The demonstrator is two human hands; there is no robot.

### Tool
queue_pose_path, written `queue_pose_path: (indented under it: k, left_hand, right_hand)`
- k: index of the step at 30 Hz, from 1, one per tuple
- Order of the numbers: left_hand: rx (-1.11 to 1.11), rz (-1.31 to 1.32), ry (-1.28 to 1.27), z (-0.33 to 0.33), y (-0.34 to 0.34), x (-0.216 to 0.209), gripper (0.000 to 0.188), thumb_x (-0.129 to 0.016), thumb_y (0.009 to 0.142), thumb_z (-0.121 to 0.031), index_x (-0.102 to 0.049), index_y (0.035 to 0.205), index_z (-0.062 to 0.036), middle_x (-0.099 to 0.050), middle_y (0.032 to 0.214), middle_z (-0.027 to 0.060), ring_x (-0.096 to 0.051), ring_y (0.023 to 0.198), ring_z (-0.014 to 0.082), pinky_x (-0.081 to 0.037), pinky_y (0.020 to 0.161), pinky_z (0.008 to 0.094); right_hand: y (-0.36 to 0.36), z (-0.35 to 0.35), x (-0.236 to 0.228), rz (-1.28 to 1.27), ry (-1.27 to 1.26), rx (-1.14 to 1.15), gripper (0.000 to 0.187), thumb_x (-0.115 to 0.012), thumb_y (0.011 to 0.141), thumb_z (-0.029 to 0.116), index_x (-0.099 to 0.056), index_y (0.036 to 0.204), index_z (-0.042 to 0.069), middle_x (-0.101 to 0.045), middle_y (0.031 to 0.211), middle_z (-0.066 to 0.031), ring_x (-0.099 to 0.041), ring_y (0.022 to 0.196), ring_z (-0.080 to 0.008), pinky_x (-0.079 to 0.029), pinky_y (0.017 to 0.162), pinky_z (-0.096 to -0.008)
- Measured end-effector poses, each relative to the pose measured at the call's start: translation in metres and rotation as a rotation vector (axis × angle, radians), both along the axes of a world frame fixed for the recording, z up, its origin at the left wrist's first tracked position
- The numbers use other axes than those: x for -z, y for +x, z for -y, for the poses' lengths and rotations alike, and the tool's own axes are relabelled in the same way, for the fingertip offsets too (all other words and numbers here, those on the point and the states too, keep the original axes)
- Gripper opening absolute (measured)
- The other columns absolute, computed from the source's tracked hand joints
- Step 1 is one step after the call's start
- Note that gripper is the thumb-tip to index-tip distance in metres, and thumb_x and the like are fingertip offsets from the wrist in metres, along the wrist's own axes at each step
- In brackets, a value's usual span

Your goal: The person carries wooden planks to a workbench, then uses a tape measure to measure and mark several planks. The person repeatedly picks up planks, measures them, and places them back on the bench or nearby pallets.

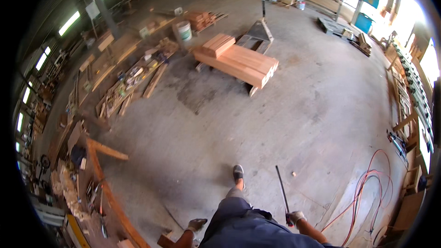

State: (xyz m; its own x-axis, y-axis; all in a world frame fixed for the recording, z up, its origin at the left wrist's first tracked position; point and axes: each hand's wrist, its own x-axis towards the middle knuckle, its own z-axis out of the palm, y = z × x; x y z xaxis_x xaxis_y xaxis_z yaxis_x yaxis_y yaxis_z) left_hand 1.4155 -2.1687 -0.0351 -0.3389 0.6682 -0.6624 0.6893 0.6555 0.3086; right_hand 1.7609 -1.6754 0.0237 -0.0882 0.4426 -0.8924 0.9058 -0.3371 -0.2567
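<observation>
My right hand (297,217), in a pale work glove, is closed around the red handle end of a long, thin black rod (282,187). The rod points forward over the concrete floor, and its exact kind is not clear. Low on my left side hangs my left hand (197,224), in a grey-and-white glove, loosely open with nothing visible in it. A brown wooden block (165,241) shows beside the left forearm. One shoe (238,172) is stepping forward between the hands.
Ahead, a pallet jack (259,30) stands at a stack of reddish boards (243,59). Orange hoses (356,197) coil on the floor at right. A wooden bench edge (110,193) runs along the near left. Scrap wood (133,82) and a white bucket (184,31) lie farther left.
</observation>
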Motion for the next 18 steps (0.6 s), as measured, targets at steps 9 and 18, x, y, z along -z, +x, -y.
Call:
queue_pose_path:
  k: [9, 18]
  left_hand:
    - [-0.286, 0.3, -0.571, -0.152, -0.115, 0.03, 0.057, -0.036, 0.105, -0.056, -0.07, 0.123, -0.0137, -0.075, 0.118, 0.0155, -0.068, 0.117, 0.0354, -0.05, 0.099, 0.0469]
    - [0.169, 0.098, -0.101, -0.584, -0.252, -0.065, 0.049, -0.04, 0.105, -0.044, -0.069, 0.129, -0.0135, -0.067, 0.133, 0.017, -0.063, 0.126, 0.0363, -0.048, 0.106, 0.0468]
  right_hand:
    - [0.034, -0.052, 0.097, 0.194, 0.065, -0.197, 0.038, -0.065, 0.085, 0.052, -0.081, 0.092, 0.018, -0.078, 0.098, -0.009, -0.074, 0.096, -0.0302, -0.057, 0.081, -0.0417]
    - [-0.017, -0.224, 0.063, -0.035, 0.112, -0.203, 0.035, -0.063, 0.097, 0.04, -0.076, 0.116, 0.014, -0.077, 0.112, -0.0096, -0.073, 0.103, -0.0242, -0.054, 0.088, -0.0377]
